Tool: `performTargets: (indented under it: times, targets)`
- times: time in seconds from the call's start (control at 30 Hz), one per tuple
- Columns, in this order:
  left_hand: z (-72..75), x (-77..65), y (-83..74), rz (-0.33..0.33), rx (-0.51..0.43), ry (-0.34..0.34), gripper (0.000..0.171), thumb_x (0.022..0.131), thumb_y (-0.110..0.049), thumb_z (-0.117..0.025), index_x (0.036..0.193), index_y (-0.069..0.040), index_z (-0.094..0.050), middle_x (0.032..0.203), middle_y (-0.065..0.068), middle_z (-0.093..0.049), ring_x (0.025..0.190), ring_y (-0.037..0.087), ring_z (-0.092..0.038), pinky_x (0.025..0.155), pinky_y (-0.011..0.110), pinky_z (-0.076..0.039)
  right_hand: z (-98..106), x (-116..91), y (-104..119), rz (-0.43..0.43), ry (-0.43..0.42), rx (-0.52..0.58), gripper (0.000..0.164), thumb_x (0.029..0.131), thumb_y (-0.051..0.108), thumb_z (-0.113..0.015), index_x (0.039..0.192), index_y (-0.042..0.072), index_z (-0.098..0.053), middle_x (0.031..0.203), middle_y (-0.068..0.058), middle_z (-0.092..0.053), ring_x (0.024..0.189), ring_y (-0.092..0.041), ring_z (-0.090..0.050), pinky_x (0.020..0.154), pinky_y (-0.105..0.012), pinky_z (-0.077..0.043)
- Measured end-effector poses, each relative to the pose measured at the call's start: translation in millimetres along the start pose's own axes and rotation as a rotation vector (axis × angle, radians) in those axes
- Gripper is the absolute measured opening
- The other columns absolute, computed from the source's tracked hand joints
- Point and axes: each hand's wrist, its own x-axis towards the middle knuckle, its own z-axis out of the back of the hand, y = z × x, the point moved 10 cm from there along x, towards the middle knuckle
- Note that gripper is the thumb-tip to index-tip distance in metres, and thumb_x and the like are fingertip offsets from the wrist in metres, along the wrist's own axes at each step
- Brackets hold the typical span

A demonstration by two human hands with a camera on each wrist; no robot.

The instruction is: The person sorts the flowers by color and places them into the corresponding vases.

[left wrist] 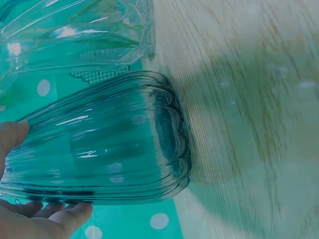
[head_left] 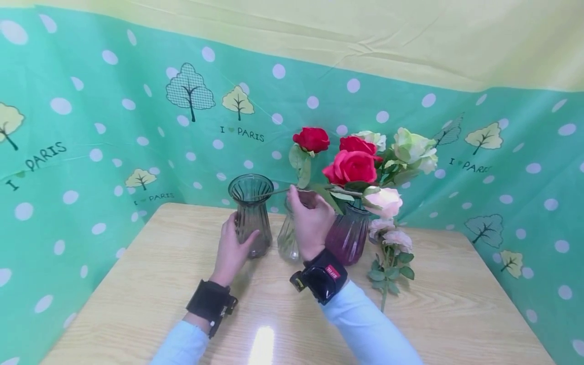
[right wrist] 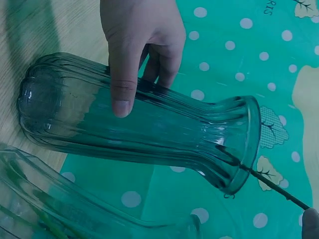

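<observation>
My left hand [head_left: 231, 248] grips a smoky grey, ribbed glass vase [head_left: 257, 228] round its body, thumb on one side and fingers on the other. The vase stands upright on the table, with only a stem at its mouth. My right hand [head_left: 314, 220] pinches that thin stem [head_left: 277, 192], which lies nearly level. A pale pink rose [head_left: 384, 202] appears to be at the stem's right end. In the right wrist view the stem tip [right wrist: 230, 155] reaches just inside the flared rim of the vase [right wrist: 164, 129], and a fingertip [right wrist: 310, 224] shows at the stem.
Close on the right stands a clear glass vase [head_left: 287, 243] with a red rose [head_left: 312, 139]. Beside it, a purple vase [head_left: 349, 241] stands near red roses [head_left: 351, 168] and whitish-green roses [head_left: 412, 149]. Pink flowers [head_left: 392, 242] lie on the wooden table [head_left: 137, 284]. A patterned cloth [head_left: 100, 192] hangs behind.
</observation>
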Motion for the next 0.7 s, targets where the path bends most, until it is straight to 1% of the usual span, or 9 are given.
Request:
performTargets:
  times: [0.13, 0.3, 0.4, 0.47, 0.57, 0.63, 0.7]
  targets:
    - [0.1, -0.5, -0.9, -0.001, -0.005, 0.004, 0.08, 0.088, -0.034, -0.063, 0.146, -0.001, -0.018, 0.146, 0.023, -0.029, 0.133, 0.038, -0.035, 0.111, 0.052, -0.033, -9, -1, -5, -0.023, 0.058, -0.101, 0.02, 0.082, 0.03, -0.07, 0.076, 0.011, -0.075, 0.071, -0.003, -0.073, 0.063, -0.011, -0.067, 0.061, -0.022, -0.054]
    - [1.0, -1.4, -2.9, -0.005, -0.001, 0.005, 0.08, 0.088, -0.034, -0.064, 0.146, -0.001, -0.019, 0.146, 0.023, -0.03, 0.132, 0.038, -0.036, 0.11, 0.053, -0.034, -20, -2, -14, -0.056, 0.128, -0.123, 0.023, 0.082, 0.033, -0.07, 0.079, 0.01, -0.074, 0.074, -0.003, -0.073, 0.064, -0.012, -0.067, 0.065, -0.025, -0.055]
    - [1.5, -1.7, -3.5, -0.007, 0.006, 0.002, 0.08, 0.088, -0.033, -0.064, 0.145, 0.0, -0.019, 0.146, 0.024, -0.03, 0.132, 0.039, -0.036, 0.109, 0.053, -0.035, -28, -3, -22, -0.111, 0.175, -0.12, 0.025, 0.083, 0.038, -0.069, 0.079, 0.013, -0.074, 0.075, 0.0, -0.073, 0.066, -0.009, -0.067, 0.068, -0.026, -0.055]
    - [1.5, -1.8, -3.6, -0.004, 0.011, 0.002, 0.08, 0.088, -0.033, -0.064, 0.146, 0.0, -0.019, 0.146, 0.024, -0.029, 0.132, 0.039, -0.036, 0.109, 0.053, -0.034, -32, -4, -25, -0.131, 0.198, -0.115, 0.024, 0.083, 0.039, -0.068, 0.079, 0.016, -0.073, 0.075, 0.002, -0.073, 0.067, -0.008, -0.067, 0.07, -0.026, -0.054]
    - [0.9, -1.7, -2.4, 0.008, 0.017, 0.006, 0.081, 0.088, -0.034, -0.063, 0.146, -0.001, -0.018, 0.147, 0.023, -0.028, 0.133, 0.038, -0.035, 0.11, 0.053, -0.034, -39, -4, -27, -0.136, 0.216, -0.073, 0.023, 0.084, 0.037, -0.068, 0.075, 0.016, -0.071, 0.071, 0.001, -0.072, 0.065, -0.011, -0.066, 0.068, -0.026, -0.051]
    - [0.8, -1.8, -2.0, 0.01, 0.017, 0.007, 0.081, 0.088, -0.034, -0.063, 0.146, -0.001, -0.018, 0.147, 0.023, -0.028, 0.133, 0.038, -0.035, 0.11, 0.053, -0.033, -43, -5, -29, -0.143, 0.225, -0.027, 0.02, 0.084, 0.033, -0.069, 0.075, 0.014, -0.07, 0.07, 0.0, -0.071, 0.064, -0.013, -0.066, 0.067, -0.024, -0.051]
    - [0.7, -1.7, -1.2, 0.009, 0.018, 0.004, 0.08, 0.088, -0.035, -0.063, 0.146, -0.001, -0.018, 0.147, 0.023, -0.028, 0.133, 0.038, -0.035, 0.111, 0.053, -0.033, -48, -6, -31, -0.157, 0.242, 0.042, 0.018, 0.084, 0.028, -0.07, 0.079, 0.011, -0.07, 0.072, -0.004, -0.071, 0.065, -0.017, -0.067, 0.067, -0.025, -0.053]
